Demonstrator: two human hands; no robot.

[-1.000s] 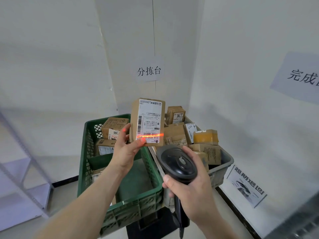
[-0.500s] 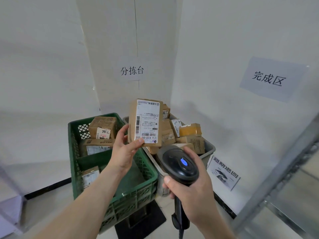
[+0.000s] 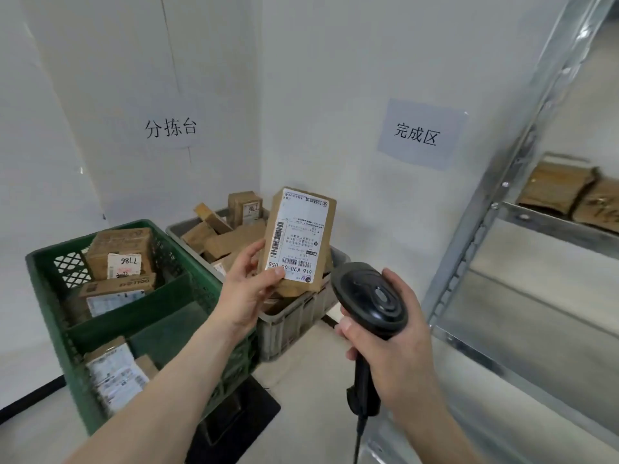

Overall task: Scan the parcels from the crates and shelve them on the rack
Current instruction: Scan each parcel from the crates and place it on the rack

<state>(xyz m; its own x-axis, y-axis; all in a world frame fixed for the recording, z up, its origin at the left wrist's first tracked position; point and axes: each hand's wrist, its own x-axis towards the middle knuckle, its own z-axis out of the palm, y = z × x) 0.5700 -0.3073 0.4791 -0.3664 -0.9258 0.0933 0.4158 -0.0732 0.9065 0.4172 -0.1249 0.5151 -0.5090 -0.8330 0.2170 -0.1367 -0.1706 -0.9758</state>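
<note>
Parcel (image 3: 298, 239) label reads "516 K20-00 055", left hand (image 3: 249, 289) gripping.

— What's in the hands?
— I see my left hand (image 3: 249, 289) holding a labelled parcel (image 3: 298, 241) upright (label upside down); my right hand (image 3: 395, 343) grips a black scanner (image 3: 370, 298) over two crates.

Rack shelf (image 3: 556, 229) holds parcels (image 3: 566, 192) at right; bare shelf (image 3: 522, 323) below lies open

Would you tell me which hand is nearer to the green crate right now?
The left. The left hand holds a parcel just past the green crate at its right rim; the right hand, gripping the scanner, is farther right, by the rack.
</note>
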